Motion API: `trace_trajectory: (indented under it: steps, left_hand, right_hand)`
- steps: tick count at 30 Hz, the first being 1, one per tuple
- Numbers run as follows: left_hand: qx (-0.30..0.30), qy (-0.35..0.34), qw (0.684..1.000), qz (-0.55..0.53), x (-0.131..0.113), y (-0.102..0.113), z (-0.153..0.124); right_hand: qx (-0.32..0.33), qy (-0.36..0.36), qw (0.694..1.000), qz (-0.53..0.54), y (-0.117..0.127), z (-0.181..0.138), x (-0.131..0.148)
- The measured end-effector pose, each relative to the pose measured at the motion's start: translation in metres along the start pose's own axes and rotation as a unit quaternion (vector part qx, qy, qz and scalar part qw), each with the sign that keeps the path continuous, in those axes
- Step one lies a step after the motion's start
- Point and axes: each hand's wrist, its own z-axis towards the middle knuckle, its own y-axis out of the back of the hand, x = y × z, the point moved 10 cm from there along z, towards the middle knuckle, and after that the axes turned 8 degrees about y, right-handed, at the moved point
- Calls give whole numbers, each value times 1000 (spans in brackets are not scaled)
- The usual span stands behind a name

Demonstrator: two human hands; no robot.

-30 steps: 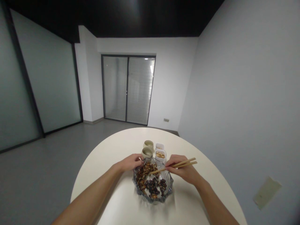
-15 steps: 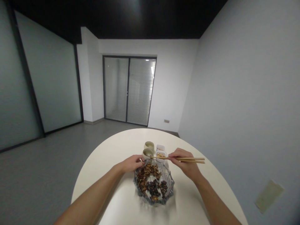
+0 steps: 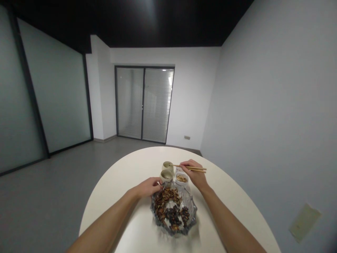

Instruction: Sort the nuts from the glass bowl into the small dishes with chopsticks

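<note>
Two hands are working over a round white table (image 3: 110,196). What is the right hand (image 3: 191,174) doing?

It is gripping a pair of wooden chopsticks (image 3: 196,168), its fingers (image 3: 187,165) pressing together around them. The tips are pointing left, just beside a ceramic cup (image 3: 167,166), and the hand is hovering just above two square white dishes (image 3: 181,180).

And the left hand (image 3: 149,187)?

It is reaching just over the rim of a glass bowl (image 3: 195,211), its fingers (image 3: 155,183) curling inward. A small pale bit (image 3: 158,183) is showing at their tips, but I cannot tell whether they are clamped on it.

Where is the bowl sitting?

It is sitting on the table between the two hands, holding dark striped seeds (image 3: 168,205). A second ceramic cup (image 3: 166,175) is standing just beyond its rim, and pale nuts (image 3: 181,179) are lying in the nearer dish.
</note>
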Motion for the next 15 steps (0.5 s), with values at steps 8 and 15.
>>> trace_trajectory:
  steps: [8,15]
  left_hand:
    - [-1,16,1000,-16,3,-2,2]
    - [2,7,1000,-10,2,-4,3]
  right_hand:
    - [11,-20,1000,-9,9,-11,3]
    - [10,-96,995,32,42,-29,16]
